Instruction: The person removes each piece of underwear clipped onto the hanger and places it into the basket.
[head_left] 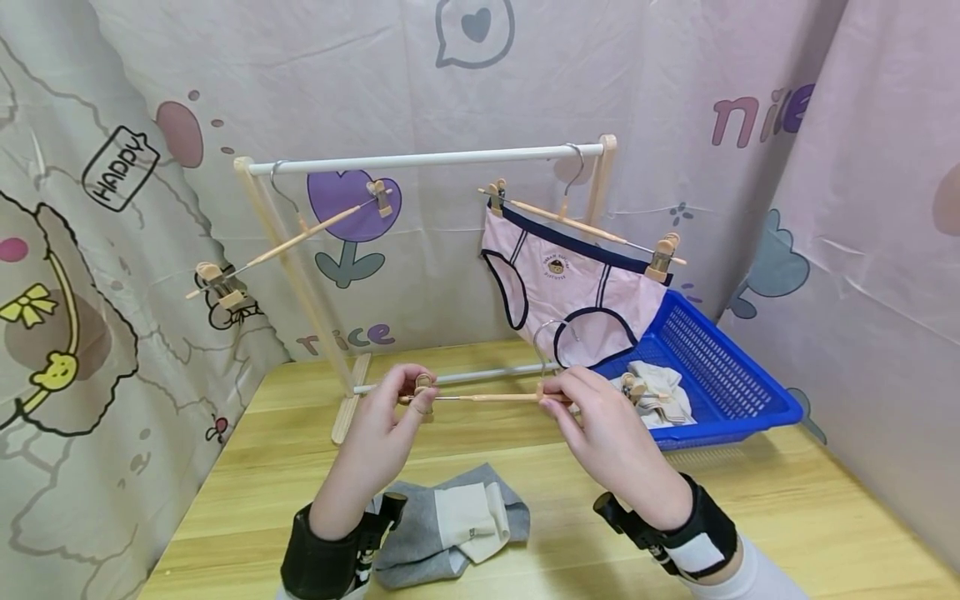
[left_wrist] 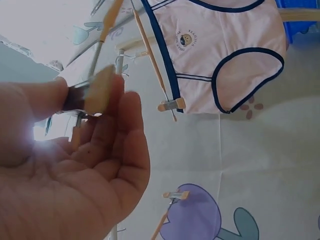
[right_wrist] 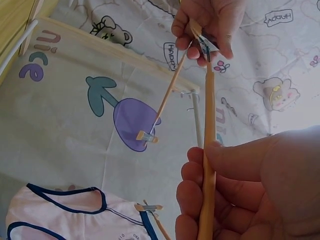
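Hanger (head_left: 498, 397) was held above the table (head_left: 255, 492), before the rack (head_left: 427, 160). Left hand (head_left: 390, 417): fingers pinched its end clip (head_left: 424, 382). Right hand (head_left: 603, 421): fingers gripped its bar beside the hook (head_left: 535, 346). Grey cloth (head_left: 414, 533) lay below. Pink briefs (head_left: 573, 292) hung clipped at rack's right, hook crossing in front; second hanger (head_left: 318, 227) hung left. Right hand partly blocked the blue basket (head_left: 716, 358) with white cloth (head_left: 670, 386) inside.

Head view downward, wrists close, hanger (head_left: 501, 397) shared
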